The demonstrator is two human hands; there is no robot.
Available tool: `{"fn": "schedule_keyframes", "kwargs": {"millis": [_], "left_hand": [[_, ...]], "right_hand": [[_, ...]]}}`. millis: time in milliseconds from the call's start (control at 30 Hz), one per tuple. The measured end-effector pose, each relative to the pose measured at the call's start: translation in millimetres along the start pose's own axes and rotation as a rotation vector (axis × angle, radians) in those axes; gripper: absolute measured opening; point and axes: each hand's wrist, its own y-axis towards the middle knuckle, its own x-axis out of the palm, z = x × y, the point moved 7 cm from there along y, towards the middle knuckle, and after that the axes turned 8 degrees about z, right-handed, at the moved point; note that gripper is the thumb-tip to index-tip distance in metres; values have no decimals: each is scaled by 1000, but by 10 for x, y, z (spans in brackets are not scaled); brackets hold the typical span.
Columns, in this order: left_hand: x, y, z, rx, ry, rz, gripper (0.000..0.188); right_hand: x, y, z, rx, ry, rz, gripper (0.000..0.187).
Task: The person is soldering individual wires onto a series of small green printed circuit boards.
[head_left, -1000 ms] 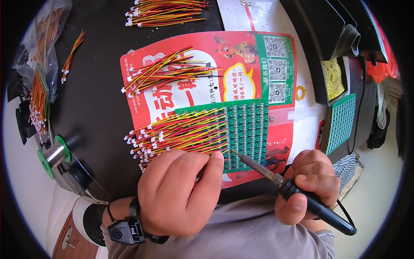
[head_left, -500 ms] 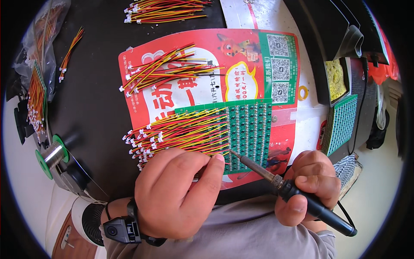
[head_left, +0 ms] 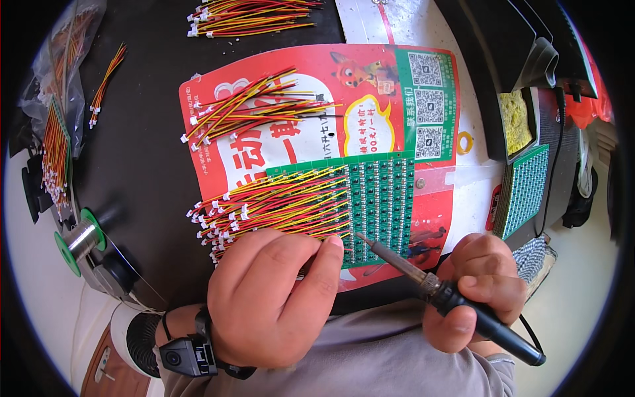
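My left hand (head_left: 271,298) lies over the lower left of a green panel of small circuit boards (head_left: 381,205), its thumb and forefinger pinched on the end of a wire lead. Rows of red, yellow and black wire leads (head_left: 284,205) with white plugs stretch leftward from the panel. Wrapped in my right hand (head_left: 486,281) is a soldering iron (head_left: 405,266) with a black handle, slanting up and left. Its tip sits just right of the pinched fingertips, over the panel; whether it touches cannot be made out.
A loose bunch of wire leads (head_left: 258,109) lies on a red printed sheet (head_left: 433,192); another bunch (head_left: 254,16) is farther back. At left stand a solder spool (head_left: 81,238) and a bagged bundle (head_left: 58,152). At right are yellow sponge (head_left: 516,122) and stacked green panels (head_left: 526,192).
The soldering iron's tip has drawn back slightly to the right, away from my left fingertips. My left hand keeps its pinch almost in place.
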Motion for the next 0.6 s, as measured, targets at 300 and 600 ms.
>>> {"fn": "schedule_keyframes", "kwargs": {"millis": [300,600], "left_hand": [[-4,-6,32,44,-11,45,27],[8,-51,51,-20,-8,17,32]], "right_hand": [[-18,15,-3,17,14,30,30],[5,37,-6,3,5,-25,32]]}}
